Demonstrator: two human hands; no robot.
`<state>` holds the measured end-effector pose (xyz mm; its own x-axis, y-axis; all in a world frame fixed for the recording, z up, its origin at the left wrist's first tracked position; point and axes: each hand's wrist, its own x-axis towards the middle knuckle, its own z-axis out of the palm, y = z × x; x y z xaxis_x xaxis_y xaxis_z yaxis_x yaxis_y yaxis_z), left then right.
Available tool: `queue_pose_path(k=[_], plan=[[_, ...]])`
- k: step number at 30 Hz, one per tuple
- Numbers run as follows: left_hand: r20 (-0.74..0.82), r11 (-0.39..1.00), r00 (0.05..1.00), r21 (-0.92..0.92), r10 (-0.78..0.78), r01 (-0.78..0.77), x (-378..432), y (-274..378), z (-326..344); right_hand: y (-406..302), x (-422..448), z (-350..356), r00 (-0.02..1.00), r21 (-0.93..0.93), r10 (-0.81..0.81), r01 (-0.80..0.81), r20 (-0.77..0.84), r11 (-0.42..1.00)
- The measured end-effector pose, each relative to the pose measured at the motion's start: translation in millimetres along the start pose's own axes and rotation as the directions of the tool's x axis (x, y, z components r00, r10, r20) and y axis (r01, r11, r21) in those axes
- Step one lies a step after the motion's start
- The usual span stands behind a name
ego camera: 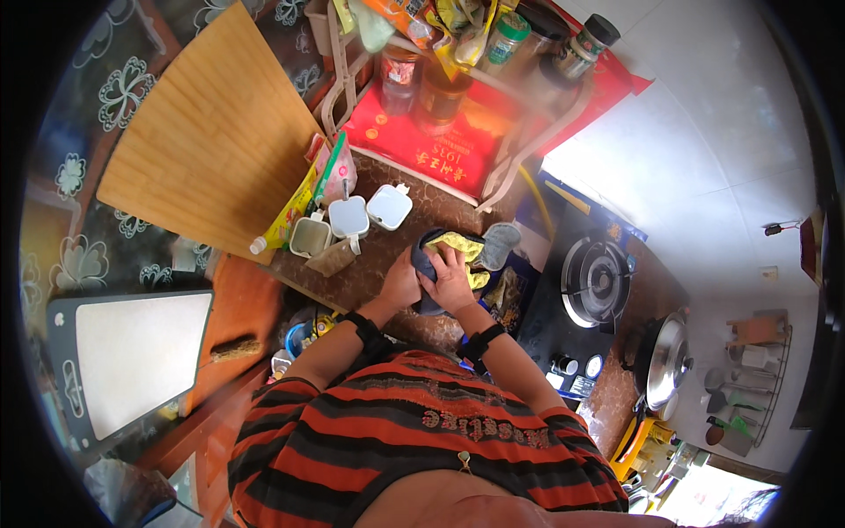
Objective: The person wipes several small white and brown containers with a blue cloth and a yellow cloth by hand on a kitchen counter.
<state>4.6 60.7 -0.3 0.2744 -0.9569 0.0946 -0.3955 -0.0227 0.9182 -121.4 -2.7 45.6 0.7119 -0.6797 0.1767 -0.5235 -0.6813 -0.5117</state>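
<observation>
Both hands work at a dark grey and yellow cloth [462, 245] above the brown counter. My left hand [401, 280] grips its grey side. My right hand [450, 278] lies on top with its fingers bent into the cloth's folds. A grey sponge [500, 245] sits just beyond the cloth, to its right. To the left stand white square seasoning containers [348, 216], with a brown packet [332, 258] lying in front of them. What the cloth may be wrapped around is hidden.
A two-tier rack [498, 178] with jars stands at the back. A gas burner [599, 282] is to the right, with a lidded pan [667, 363] beyond it. On the left are a wooden board [211, 132] and a grey-edged cutting board [138, 363].
</observation>
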Motion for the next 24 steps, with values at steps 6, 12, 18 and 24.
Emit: queue_pose_path(k=[6, 12, 18, 24], plan=[[-0.045, 0.995, 0.999, -0.099, -0.012, 0.008, 3.4, -9.7, 7.9, 14.8, 28.2, 28.6, 0.928, -0.053, 0.317, -0.333, -0.197, 0.941], [-0.091, 0.978, 0.987, -0.147, 0.136, -0.148, 3.3, -32.9, 17.9, 16.4, 25.9, 17.9, 0.940, 0.074, 0.327, -0.320, -0.099, 0.944], [0.011, 0.972, 1.000, -0.235, 0.002, 0.001, -5.1, -57.9, 22.6, -12.3, 18.2, 18.8, 0.983, -0.233, 0.163, -0.179, -0.084, 0.956], [0.083, 0.778, 0.987, -0.607, -0.141, 0.162, -7.0, -1.2, 2.9, 7.8, 69.6, 10.3, 0.741, -0.064, 0.672, -0.671, -0.011, 0.739]])
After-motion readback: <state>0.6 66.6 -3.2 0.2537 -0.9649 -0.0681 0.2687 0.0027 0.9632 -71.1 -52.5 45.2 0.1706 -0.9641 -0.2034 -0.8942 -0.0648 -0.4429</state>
